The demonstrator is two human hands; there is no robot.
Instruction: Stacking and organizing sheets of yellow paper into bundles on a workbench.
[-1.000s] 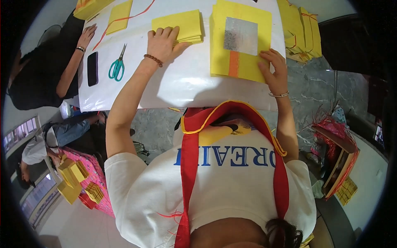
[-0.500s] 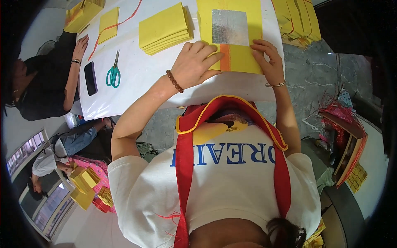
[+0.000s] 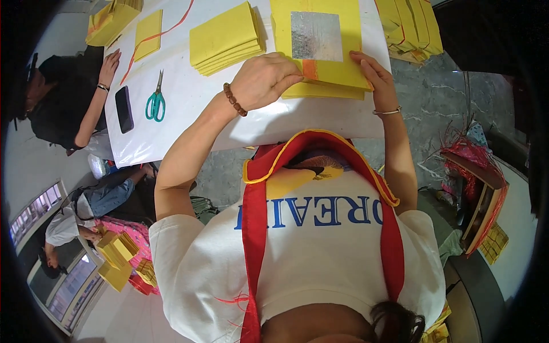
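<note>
A stack of yellow paper sheets [image 3: 280, 34] lies at the table's near right; its top sheet bears a silver square [image 3: 317, 36] and an orange stripe [image 3: 310, 69]. My left hand [image 3: 267, 78], with a brown bead bracelet at the wrist, has its fingers curled and pinches the near edge of the top sheet. At the right near corner, my right hand [image 3: 374, 77] grips the same sheet between thumb and fingers. That near edge is raised a little, showing yellow paper below. Left of it sits a neat pile of folded yellow paper [image 3: 223, 37].
Teal-handled scissors [image 3: 155, 106] and a dark phone [image 3: 124, 108] lie on the white-covered table [image 3: 183, 126]. A red ribbon [image 3: 166, 33] crosses a yellow packet. A co-worker's hand [image 3: 109, 67] rests at the left edge. Yellow bundles [image 3: 409, 26] stand beyond the table's right side.
The top sheet's near edge has come up from lying flat. My left hand has curled into a pinch, and my right hand has shifted slightly outward along the corner.
</note>
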